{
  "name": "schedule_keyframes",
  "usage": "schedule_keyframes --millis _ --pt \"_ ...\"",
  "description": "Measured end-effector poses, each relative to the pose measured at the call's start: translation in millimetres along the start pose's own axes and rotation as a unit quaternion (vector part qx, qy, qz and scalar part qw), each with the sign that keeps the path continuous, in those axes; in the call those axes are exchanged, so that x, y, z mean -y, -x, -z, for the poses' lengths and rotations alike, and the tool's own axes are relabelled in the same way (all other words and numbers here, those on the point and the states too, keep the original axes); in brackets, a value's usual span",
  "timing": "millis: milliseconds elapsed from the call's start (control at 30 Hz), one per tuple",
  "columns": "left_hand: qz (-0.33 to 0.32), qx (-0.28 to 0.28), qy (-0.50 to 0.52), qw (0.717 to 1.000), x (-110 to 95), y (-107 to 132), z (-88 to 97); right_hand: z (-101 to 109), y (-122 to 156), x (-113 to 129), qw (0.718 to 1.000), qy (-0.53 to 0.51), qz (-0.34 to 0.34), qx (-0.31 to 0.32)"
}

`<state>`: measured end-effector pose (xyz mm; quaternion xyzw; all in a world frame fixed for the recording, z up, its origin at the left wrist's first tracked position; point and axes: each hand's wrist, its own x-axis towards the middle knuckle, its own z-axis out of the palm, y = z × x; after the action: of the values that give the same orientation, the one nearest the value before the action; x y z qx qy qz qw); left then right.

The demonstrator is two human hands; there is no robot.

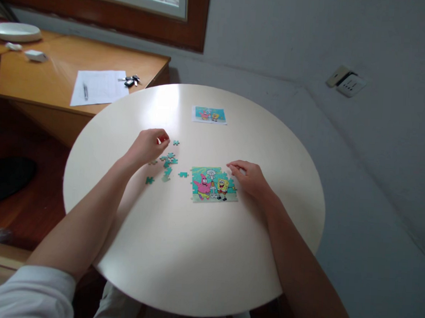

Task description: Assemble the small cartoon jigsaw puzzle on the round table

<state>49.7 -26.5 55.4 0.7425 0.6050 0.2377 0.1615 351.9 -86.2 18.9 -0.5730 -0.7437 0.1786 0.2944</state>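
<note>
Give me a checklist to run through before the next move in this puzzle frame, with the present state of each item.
1. Left hand at the loose pieces: ok, it is curled just left of the cluster.
2. Piece held in the left hand: cannot tell; something red shows at its fingertips, too small to identify.
3. Right hand at the assembled puzzle: ok, it rests at the puzzle's right edge with its fingers stretched out.
4. Reference picture in sight: ok, it lies flat on the table beyond the puzzle.
5. Loose pieces face up: cannot tell, too small.
</note>
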Motion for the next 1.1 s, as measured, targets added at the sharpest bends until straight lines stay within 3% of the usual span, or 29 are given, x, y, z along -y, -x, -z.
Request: schedule_keyframes --millis 433,933,1100 --pt "0.054 0.051 -0.028 0.997 22 -7 12.6 0 0 0 1.000 -0.007 -0.006 0.003" --pt "0.139 0.013 -0.036 0.990 42 -11 23.9 0 0 -2 1.000 -0.002 0.002 -0.001" --pt "0.128 0.050 -0.011 0.990 44 -9 32.2 0 0 -3 1.000 -0.002 0.004 -0.003"
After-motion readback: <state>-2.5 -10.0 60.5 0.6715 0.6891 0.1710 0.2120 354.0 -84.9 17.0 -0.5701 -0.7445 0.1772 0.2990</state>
